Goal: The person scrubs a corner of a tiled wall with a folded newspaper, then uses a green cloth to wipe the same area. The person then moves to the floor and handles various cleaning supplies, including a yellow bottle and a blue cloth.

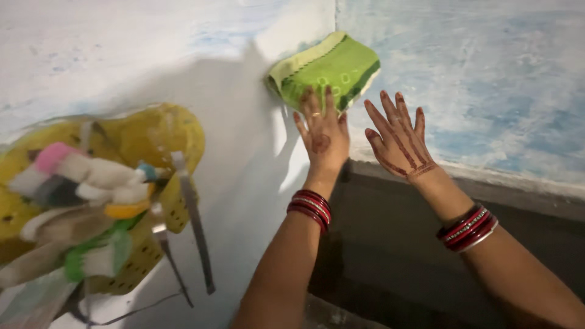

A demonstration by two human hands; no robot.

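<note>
The wall (152, 55) was whitewashed, streaked with pale blue, and it turned a corner right where I was working; below the corner a dark ledge (487, 183) ran off along the blue side. The cloth (332, 70), a folded green one with yellow and dark green stripes, sat pressed into that corner, above the ledge. My left hand (323, 131) lay flat against the cloth's lower edge, fingers spread and pressing, not pinching anything. My right hand (399, 137) hovered just beside the cloth, palm open, fingers splayed, touching nothing I could make out. Both wrists carried red bangles (311, 209). Well left of the cloth hung a yellow basket (177, 131) stuffed with brushes (91, 176).

I judged the step to be wiping the wall with the cloth. The next move called for steady pressure from the left palm, so the cloth would not slip from the corner.
</note>
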